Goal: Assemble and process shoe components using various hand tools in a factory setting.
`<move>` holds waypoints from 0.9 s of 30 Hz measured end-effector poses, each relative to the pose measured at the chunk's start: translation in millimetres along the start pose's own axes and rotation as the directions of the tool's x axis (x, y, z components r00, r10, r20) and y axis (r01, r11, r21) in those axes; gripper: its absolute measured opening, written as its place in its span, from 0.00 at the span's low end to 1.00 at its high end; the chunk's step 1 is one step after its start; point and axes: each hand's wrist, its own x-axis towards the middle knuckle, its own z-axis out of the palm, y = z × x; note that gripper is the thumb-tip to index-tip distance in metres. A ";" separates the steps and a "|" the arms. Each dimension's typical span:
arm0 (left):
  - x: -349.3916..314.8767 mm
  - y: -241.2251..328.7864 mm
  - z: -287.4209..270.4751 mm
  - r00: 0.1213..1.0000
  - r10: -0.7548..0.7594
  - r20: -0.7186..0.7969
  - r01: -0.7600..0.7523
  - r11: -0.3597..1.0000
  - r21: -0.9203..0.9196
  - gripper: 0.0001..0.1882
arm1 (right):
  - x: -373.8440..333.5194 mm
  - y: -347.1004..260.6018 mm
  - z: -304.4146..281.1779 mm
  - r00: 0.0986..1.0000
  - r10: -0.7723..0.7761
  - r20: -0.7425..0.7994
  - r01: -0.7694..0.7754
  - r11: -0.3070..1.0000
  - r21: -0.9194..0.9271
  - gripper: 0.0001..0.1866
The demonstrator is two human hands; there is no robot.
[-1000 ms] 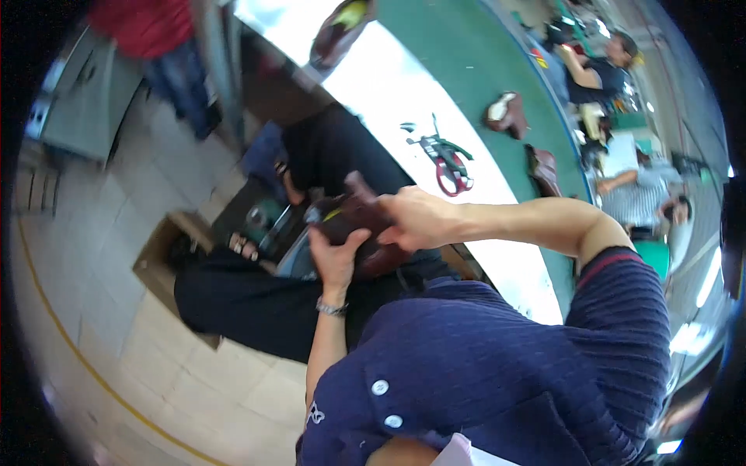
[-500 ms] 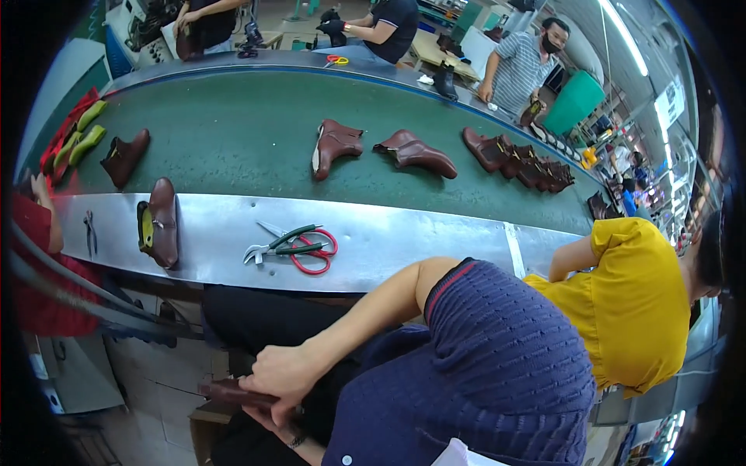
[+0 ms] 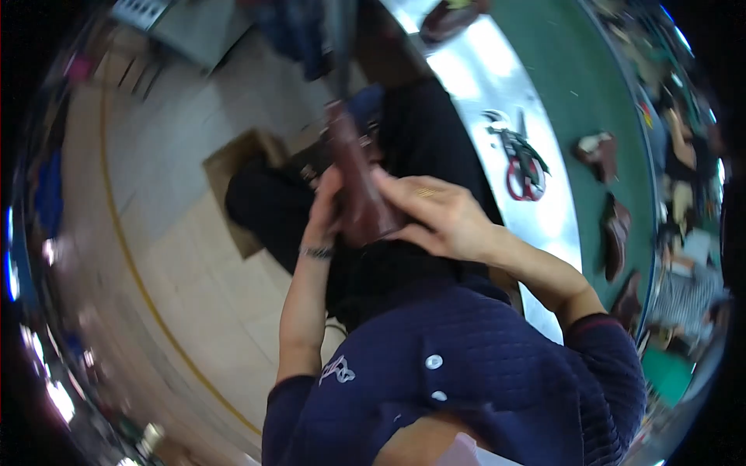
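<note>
A dark brown leather ankle boot (image 3: 356,175) is held over my lap, blurred by motion. My left hand (image 3: 326,203) wraps its left side, fingers partly hidden behind it. On the boot's other side, my right hand (image 3: 443,213) grips it with the thumb and fingers bent against the leather. Both hands are closed on this one boot. To the right, red-handled scissors (image 3: 517,182) and green-handled pliers (image 3: 522,146) lie together on the shiny metal ledge (image 3: 556,225).
Beyond the ledge runs a green conveyor belt (image 3: 571,89) carrying several brown boots, one of them a boot (image 3: 598,155) lying on its side. Another brown boot (image 3: 451,22) stands on the ledge at the top. A cardboard box (image 3: 233,175) sits on the floor beside my knee.
My view has swung down and left, so the belt and ledge now run along the right. The boot, earlier low and partly covered by my hands, shows more fully between them.
</note>
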 end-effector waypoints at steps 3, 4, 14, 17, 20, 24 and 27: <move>-10.1 7.2 12.8 0.996 0.048 0.075 -0.048 0.999 -0.013 0.41 | 5.3 -3.3 16.4 1.000 -0.021 0.003 0.021 1.000 0.012 0.41; -17.6 7.8 15.3 0.997 0.069 0.035 -0.069 0.998 -0.015 0.42 | 5.2 -4.2 22.5 0.999 -0.041 0.023 0.040 0.999 0.034 0.41; -34.0 14.6 24.9 0.985 0.173 -0.016 -0.173 0.983 -0.068 0.40 | 10.3 -10.4 26.0 0.998 -0.058 0.007 0.057 0.991 0.122 0.40; -47.8 27.8 39.8 0.992 0.113 -0.051 -0.124 0.927 -0.353 0.41 | 16.5 -4.4 4.3 0.998 0.050 0.024 -0.054 0.968 0.246 0.36; -64.1 45.6 45.4 0.999 0.029 -0.041 -0.046 0.861 -0.506 0.31 | 9.0 29.1 -23.5 0.917 0.379 -0.126 -0.337 0.904 0.263 0.28; -70.7 55.6 47.8 0.994 -0.105 -0.005 0.086 0.844 -0.529 0.30 | -31.8 117.8 -42.6 0.717 0.636 -0.285 -0.695 0.620 -0.364 0.30; -60.5 51.5 58.8 0.975 -0.209 -0.076 0.155 0.883 -0.443 0.32 | -91.8 176.7 -44.3 0.670 0.684 -0.289 -0.668 0.385 -0.636 0.33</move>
